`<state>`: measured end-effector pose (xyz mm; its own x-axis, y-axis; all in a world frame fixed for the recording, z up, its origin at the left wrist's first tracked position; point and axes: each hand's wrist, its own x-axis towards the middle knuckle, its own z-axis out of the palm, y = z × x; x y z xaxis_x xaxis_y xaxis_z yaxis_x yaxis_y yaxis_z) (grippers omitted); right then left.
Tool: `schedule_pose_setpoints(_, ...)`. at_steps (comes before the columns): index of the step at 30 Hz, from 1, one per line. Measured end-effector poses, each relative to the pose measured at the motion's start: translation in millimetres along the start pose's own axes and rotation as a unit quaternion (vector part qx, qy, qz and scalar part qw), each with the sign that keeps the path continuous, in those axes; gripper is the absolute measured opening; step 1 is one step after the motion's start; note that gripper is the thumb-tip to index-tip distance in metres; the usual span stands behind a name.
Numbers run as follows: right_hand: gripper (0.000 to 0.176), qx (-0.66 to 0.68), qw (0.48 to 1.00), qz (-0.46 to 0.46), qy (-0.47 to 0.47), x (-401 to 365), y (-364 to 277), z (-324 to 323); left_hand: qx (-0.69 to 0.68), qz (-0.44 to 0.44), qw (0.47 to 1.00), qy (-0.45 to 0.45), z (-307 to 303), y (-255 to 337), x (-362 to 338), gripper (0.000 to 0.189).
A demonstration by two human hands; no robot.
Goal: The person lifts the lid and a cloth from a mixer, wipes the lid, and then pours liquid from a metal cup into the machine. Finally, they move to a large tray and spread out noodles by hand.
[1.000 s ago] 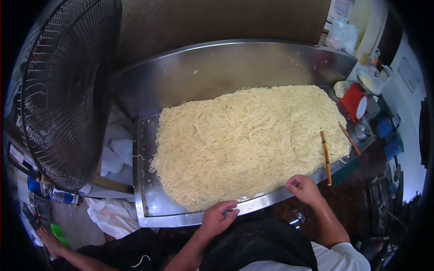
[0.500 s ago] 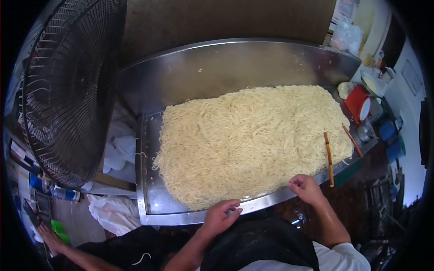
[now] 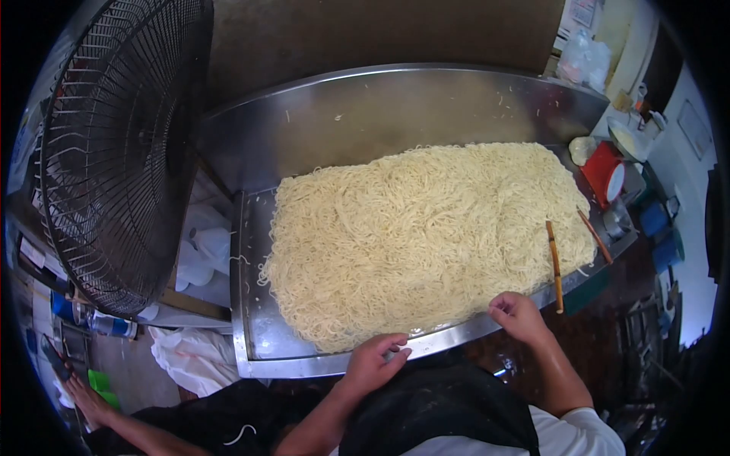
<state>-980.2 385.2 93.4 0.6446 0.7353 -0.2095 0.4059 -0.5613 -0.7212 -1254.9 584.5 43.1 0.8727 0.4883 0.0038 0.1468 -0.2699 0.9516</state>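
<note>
A wide, thick bed of pale yellow noodles point(image 3: 426, 235) covers most of a shallow stainless steel tray table point(image 3: 262, 327). My left hand point(image 3: 375, 362) is at the table's front rim, thumb apart from its loosely bent fingers, nothing in it. Further right along the same rim is my right hand point(image 3: 519, 315), also without anything in it, its fingers curled loosely. Both hands are just in front of the noodles. To the right, a bamboo-like stick point(image 3: 556, 266) lies partly on the noodles and over the rim. A second, darker stick point(image 3: 595, 236) rests beyond it.
A large black fan point(image 3: 125, 152) stands at the left. A red scale point(image 3: 603, 173) and a metal pot point(image 3: 616, 220) are at the right end. Another person's hand point(image 3: 86, 399) shows at lower left, near a white sack point(image 3: 194, 357). A steel backsplash point(image 3: 395, 114) rises behind the noodles.
My hands stay almost where they were, empty at the front rim. The other person's hand at lower left shifts slightly. Noodles and sticks have not moved.
</note>
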Motion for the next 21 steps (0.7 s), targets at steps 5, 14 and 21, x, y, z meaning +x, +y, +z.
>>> schedule_pose_setpoints(5,0.022,-0.014,1.0,-0.004,0.004,-2,-1,-1,-0.001,0.001,1.0,0.004,2,-2,0,0.029)
schedule_pose_setpoints(14,0.014,0.057,0.998,-0.022,-0.011,7,9,12,0.03,-0.013,0.999,0.016,3,2,-5,0.031)
schedule_pose_setpoints(21,0.008,0.108,0.992,-0.049,-0.03,24,31,24,0.071,-0.011,0.997,0.039,8,8,-8,0.033)
